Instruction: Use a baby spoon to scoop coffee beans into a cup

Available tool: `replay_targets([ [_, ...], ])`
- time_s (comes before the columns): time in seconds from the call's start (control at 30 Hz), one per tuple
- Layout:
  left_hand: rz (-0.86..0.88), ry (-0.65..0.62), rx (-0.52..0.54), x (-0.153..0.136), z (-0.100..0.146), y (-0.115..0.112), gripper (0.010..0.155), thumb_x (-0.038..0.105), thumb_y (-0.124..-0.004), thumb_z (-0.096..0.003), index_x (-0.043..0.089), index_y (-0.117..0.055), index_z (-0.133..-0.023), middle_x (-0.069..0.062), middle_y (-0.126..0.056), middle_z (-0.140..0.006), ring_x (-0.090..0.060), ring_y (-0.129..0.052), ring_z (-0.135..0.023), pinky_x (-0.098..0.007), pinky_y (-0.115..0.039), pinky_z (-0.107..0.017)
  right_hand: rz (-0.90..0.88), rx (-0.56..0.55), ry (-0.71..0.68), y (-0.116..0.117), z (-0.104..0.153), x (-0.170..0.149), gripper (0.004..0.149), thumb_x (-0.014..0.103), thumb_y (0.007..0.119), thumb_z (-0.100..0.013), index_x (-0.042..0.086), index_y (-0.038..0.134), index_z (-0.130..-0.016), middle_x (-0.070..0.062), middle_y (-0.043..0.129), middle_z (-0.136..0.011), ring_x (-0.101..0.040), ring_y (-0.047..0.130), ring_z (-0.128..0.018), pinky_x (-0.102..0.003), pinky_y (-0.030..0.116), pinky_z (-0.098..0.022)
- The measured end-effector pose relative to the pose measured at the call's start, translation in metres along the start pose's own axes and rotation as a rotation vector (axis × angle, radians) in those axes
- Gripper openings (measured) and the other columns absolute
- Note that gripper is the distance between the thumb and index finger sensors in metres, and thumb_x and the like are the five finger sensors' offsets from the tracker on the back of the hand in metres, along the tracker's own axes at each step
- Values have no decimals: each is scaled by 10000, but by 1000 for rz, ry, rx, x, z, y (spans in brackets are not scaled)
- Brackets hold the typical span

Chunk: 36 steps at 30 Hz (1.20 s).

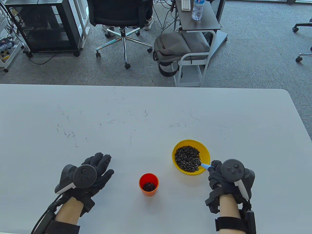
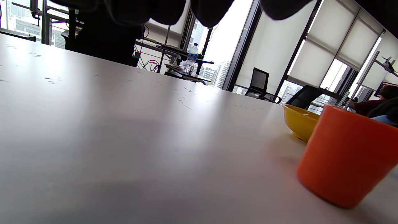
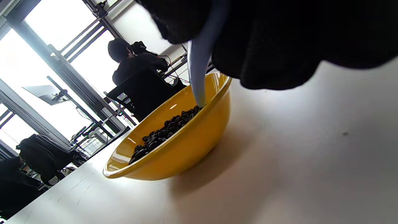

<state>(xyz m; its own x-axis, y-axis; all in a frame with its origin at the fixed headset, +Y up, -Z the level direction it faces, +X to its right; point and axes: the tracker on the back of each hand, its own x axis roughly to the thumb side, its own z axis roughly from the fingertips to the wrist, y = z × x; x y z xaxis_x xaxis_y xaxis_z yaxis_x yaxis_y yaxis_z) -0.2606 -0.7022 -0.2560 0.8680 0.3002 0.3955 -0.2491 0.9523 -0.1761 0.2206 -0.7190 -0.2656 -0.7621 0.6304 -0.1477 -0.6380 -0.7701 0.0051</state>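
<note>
The baby spoon (image 1: 204, 165), with its light blue handle, has its bowl end dipped in the coffee beans (image 1: 187, 158) at the near right side of the yellow bowl (image 1: 179, 145), which stands toward the near right part of the table (image 1: 156, 109). The right hand (image 1: 220, 175) holds the handle between its fingers. The orange cup (image 1: 148, 184) stands near the table's front edge, left of the bowl and apart from it, and some beans already lie on its bottom.

The spoon is small and shallow, so I think beans may roll off on the way to the cup if it tilts. The bowl looks light; pushing against its wall could slide or tip it. The left hand (image 1: 90, 174) lies flat and spread on the table, well left of the cup, holding nothing, so the cup is not steadied and a knock could overturn it.
</note>
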Motion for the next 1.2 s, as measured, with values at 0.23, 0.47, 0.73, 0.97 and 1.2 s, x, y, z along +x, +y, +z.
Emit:
replay_targets([
  [0.23,4,2,-2,0,0,0,663,478,-581,-648,72,-483,-1162,-308,-415,-1137,-592,-498,-989,-742,-490,-634,-134,57,75,8,-6,-17,494,218,703,-508,-105,700,-882,-237,899,-646,-384,959,-349,-448,870,-229],
  [0.47,1,3,-2,0,0,0,664,479,-581,-647,72,-479,-1162,-307,-414,-1137,-591,-498,-990,-742,-492,-634,-214,74,108,13,-8,-26,498,228,698,-512,-106,697,-883,-229,898,-647,-378,960,-351,-442,871,-231],
  [0.73,2,4,-2,0,-1,0,664,479,-581,-647,73,-479,-1162,-307,-414,-1137,-592,-498,-990,-741,-491,-634,-358,88,152,17,-9,-35,504,201,679,-489,-114,686,-883,-224,892,-651,-371,959,-354,-439,871,-235],
  [0.97,2,4,-3,0,0,0,664,479,-581,-648,72,-478,-1163,-307,-413,-1138,-591,-495,-991,-741,-491,-635,-458,97,188,18,-9,-42,502,186,669,-482,-112,684,-885,-227,888,-658,-374,959,-362,-442,873,-240],
  [1.2,5,4,-3,0,0,0,663,479,-580,-648,72,-478,-1162,-307,-414,-1138,-591,-497,-991,-742,-490,-635,-569,75,192,14,-8,-45,501,186,666,-483,-112,682,-886,-225,888,-661,-372,961,-365,-440,875,-242],
])
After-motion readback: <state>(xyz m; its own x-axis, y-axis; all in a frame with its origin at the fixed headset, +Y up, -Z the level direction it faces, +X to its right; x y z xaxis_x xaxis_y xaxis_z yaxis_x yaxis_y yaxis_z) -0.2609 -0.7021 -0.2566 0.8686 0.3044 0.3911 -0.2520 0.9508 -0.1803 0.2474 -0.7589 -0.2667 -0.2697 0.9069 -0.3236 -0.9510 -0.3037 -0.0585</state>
